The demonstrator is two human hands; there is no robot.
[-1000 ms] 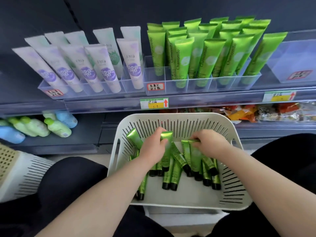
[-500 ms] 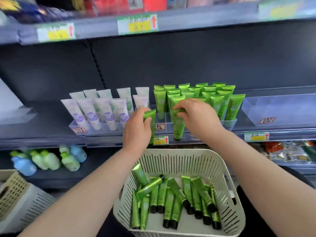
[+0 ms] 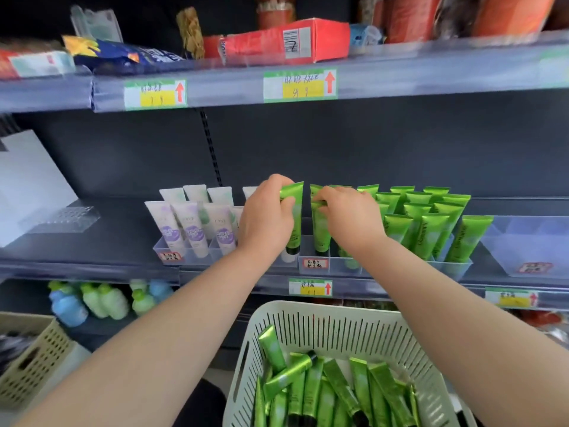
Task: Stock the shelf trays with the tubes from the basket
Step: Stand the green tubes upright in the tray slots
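- the left hand (image 3: 266, 217) pinches a green tube (image 3: 296, 195) near its crimped top, fingers curled round it. the tube hangs cap-down over the left end of the green tray (image 3: 455, 268).
- the right hand (image 3: 348, 217) has its fingers curled on the top of a second green tube (image 3: 321, 229), whose cap end sits in the front left compartment of the green tray.
- the left tube's cap hovers right at the left edge of the green tray, beside the white tubes (image 3: 194, 229). lowered without a nudge rightward, it would likely land among them, in the wrong tray.
- both hands crowd the same end of the green tray, so one could bump the other's tube and tilt it out of its slot.
- the standing green tubes (image 3: 431, 229) further right in the green tray lean loosely, and a wrist brushing them may topple a row.
- a top-only pinch lets the tube swing, so the cap may catch the wall of the green tray.
- many loose tubes (image 3: 323, 392) lie in the basket (image 3: 323, 315) below the green tray, so the task looks far from done.
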